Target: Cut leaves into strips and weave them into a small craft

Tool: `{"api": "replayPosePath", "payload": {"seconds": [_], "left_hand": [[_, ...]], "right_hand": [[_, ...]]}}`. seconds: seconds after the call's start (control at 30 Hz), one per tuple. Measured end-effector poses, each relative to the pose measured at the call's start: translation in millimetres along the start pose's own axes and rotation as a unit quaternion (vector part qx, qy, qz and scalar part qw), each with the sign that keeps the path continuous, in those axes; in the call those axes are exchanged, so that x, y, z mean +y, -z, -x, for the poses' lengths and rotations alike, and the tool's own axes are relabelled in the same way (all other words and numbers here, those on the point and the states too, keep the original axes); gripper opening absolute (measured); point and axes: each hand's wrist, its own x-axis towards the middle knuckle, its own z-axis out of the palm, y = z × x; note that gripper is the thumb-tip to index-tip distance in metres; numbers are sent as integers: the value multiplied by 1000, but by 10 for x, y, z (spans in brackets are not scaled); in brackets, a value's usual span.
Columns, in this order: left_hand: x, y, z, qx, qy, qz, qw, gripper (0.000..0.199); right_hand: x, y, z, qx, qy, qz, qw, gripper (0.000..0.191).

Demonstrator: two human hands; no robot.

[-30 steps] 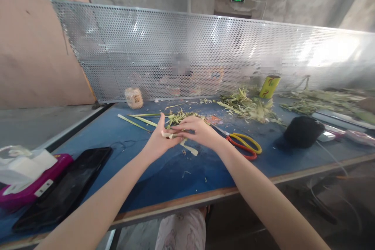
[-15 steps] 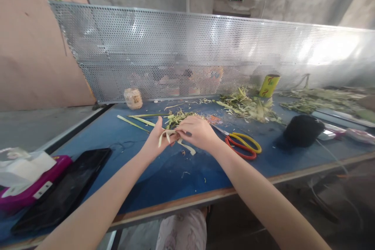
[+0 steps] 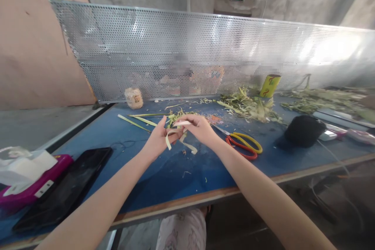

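Note:
Over the middle of the table, my left hand [image 3: 156,140] is closed around a pale leaf strip [image 3: 168,141], its thumb raised. One end of the strip curls down in front of the fingers. My right hand [image 3: 201,129] meets it from the right, thumb and fingers pinching a whitish flat piece [image 3: 182,123]. Whether that piece belongs to the same strip I cannot tell. Another pale strip [image 3: 191,148] hangs or lies just below both hands. Behind them is a heap of green plant scraps [image 3: 177,117]; long green stalks [image 3: 133,122] lie to the left.
Scissors [image 3: 244,144] with red and yellow handles lie to the right. Beyond are a husk pile [image 3: 249,105], a yellow tube [image 3: 270,86] and a black object [image 3: 304,131]. At left are a black tablet-like slab [image 3: 64,187] and a magenta power strip [image 3: 38,179]. A perforated metal screen [image 3: 164,47] borders the back.
My right hand has turned and lifted slightly, showing the whitish piece in its pinch. The strip's curled end at my left hand has shifted a little to the right.

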Motion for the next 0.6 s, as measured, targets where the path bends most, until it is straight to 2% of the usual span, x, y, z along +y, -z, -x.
{"api": "replayPosePath", "payload": {"seconds": [0.13, 0.2, 0.4, 0.6], "left_hand": [[13, 11, -4, 22, 26, 12, 999, 105], [24, 16, -3, 27, 24, 6, 999, 106], [23, 16, -3, 71, 13, 6, 997, 105], [7, 36, -17, 85, 35, 27, 995, 103]], "right_hand": [[-22, 56, 3, 8, 9, 24, 1000, 24], [-51, 60, 28, 2, 21, 64, 998, 22], [-134, 43, 104, -65, 116, 165, 977, 21], [-88, 50, 61, -45, 124, 231, 964, 13]]}}
